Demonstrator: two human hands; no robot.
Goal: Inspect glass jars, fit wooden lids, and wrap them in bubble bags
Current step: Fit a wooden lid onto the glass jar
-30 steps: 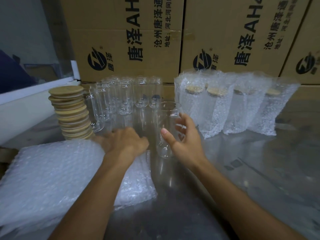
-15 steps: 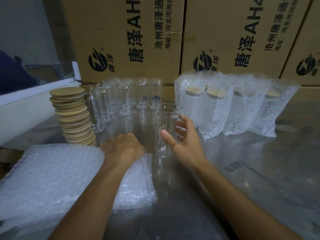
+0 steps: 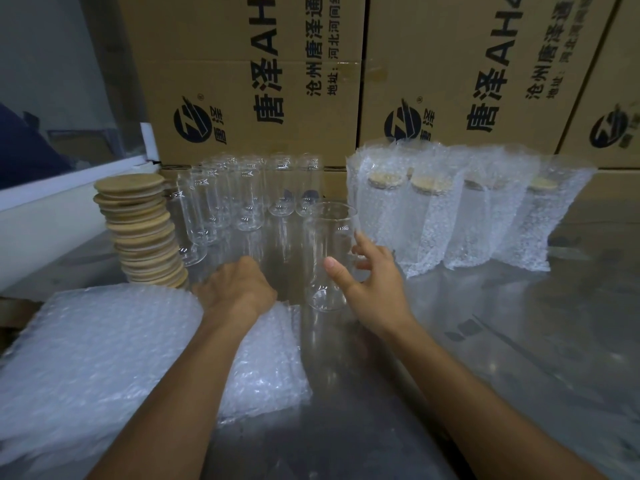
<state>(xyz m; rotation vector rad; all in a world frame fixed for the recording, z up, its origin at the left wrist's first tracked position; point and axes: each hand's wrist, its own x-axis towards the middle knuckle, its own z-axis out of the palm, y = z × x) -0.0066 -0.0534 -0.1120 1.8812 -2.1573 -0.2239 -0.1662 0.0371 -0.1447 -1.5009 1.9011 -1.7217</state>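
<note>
**My hands at a jar on the desk**

Under my left hand (image 3: 239, 289), fingers curled, lies the bubble bag stack (image 3: 104, 358). Wrapped jars (image 3: 450, 216) stand beyond my right hand (image 3: 370, 282), whose spread fingers cup an upright, lidless glass jar (image 3: 327, 258).

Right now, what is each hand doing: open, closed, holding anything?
Left hand: curled, knuckles up, on the bubble bags; grip cannot be told.
Right hand: open around the glass jar, not clamped.

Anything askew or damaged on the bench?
The stack of wooden lids leans: its discs are staggered sideways, not squared up. No cracked glass or spill visible; the jar by the right hand stands upright.
</note>
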